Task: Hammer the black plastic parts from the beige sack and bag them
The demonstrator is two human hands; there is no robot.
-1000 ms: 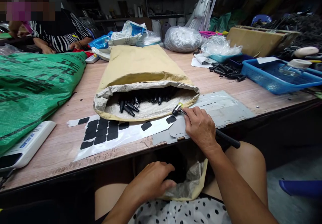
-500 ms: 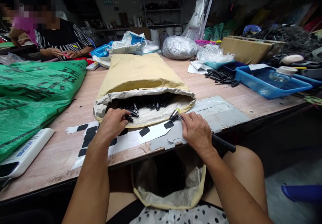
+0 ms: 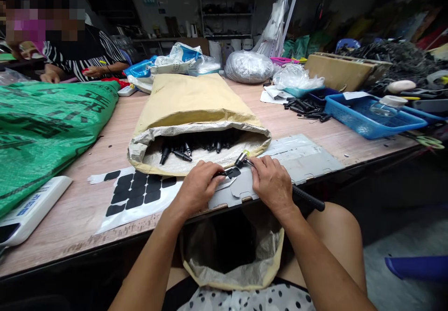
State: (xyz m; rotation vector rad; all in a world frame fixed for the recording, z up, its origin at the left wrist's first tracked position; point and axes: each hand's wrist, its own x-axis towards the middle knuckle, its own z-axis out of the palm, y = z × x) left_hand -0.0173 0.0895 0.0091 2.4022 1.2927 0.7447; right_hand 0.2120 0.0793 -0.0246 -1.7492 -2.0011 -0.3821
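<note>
My left hand [image 3: 200,184] is closed around a small black tapered part [image 3: 221,173], mostly hidden by the fingers, over the table's front edge. Just right of it, my right hand [image 3: 272,180] grips a small hammer [image 3: 242,159] by its shaft, near the metal head with a yellow-green face. The black handle [image 3: 310,199] sticks out behind that hand. A yellow woven sack [image 3: 196,96] lies behind both hands, its pale mouth facing me. Inside are several black tapered parts [image 3: 164,155]. Below the table edge, a second open sack [image 3: 241,278] hangs at my lap, dark inside.
A white sheet with black stickers [image 3: 131,190] lies at left, near a green bag [image 3: 52,120] and a white scale [image 3: 38,208]. Under my right hand is a grey board [image 3: 304,157]. A blue basket [image 3: 378,120] and loose black parts [image 3: 304,108] sit at right. A person [image 3: 84,52] works at far left.
My left hand has moved right, from the sack's mouth to beside the hammer head, carrying one black part. Another part stays in the sack's mouth. My right hand has hardly moved.
</note>
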